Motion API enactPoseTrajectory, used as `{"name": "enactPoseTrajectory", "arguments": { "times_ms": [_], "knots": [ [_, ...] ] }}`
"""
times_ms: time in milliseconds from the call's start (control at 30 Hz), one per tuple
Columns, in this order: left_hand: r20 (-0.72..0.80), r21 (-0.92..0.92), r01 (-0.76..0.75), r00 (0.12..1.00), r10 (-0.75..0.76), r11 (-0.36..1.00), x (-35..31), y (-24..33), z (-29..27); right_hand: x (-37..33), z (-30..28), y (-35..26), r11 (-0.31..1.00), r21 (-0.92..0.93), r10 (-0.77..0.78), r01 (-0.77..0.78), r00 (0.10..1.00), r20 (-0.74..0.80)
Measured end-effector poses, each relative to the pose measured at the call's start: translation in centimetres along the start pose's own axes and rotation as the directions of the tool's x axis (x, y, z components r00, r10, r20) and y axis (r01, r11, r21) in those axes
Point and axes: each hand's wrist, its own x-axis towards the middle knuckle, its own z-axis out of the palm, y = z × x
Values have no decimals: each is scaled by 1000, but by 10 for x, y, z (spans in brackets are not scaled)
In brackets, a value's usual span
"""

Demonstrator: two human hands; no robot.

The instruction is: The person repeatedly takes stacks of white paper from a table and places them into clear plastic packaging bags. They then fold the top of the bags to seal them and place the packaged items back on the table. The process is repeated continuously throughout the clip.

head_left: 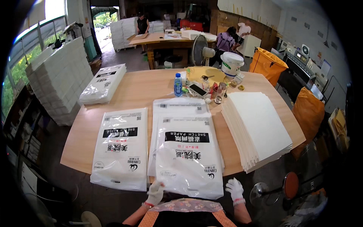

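In front of me on the table lies a printed white plastic bag [189, 159], its lower end hanging past the table's near edge. My left hand [155, 193], in a white glove, has its fingers curled at the bag's lower left corner, closed on its edge. Beyond the bag's right corner is my right hand [235, 190], also gloved, with fingers apart and nothing in them. Beneath the top bag, more sheets or bags of the same kind show at the far end. To the left lies another such bag [121, 151]; to the right rests a stack of white paper [261, 125].
A pile of packed bags [103, 84] lies far left on the table [136, 87]. At the back are a blue bottle [178, 85], a phone [197, 90], a glass [220, 93], scissors [207, 77] and a white bucket [231, 64]. A stool [290, 185] stands right. People work behind.
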Motion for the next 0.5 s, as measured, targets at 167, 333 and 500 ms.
{"name": "enactPoseTrajectory", "arguments": {
  "times_ms": [167, 333, 500],
  "knots": [
    [-308, -63, -464, 851, 425, 884, 42, 78, -52, 0, 99, 45, 994, -94, 6, 54, 841, 541],
    [-848, -377, -429, 517, -120, 821, 29, 68, -135, 7, 221, 106, 996, -85, 83, -26, 592, 802],
    [-828, -536, -312, 378, -415, 785, 38, -72, -249, -27, 311, 191, 857, -445, 498, -261, 193, 846]
  ]
}}
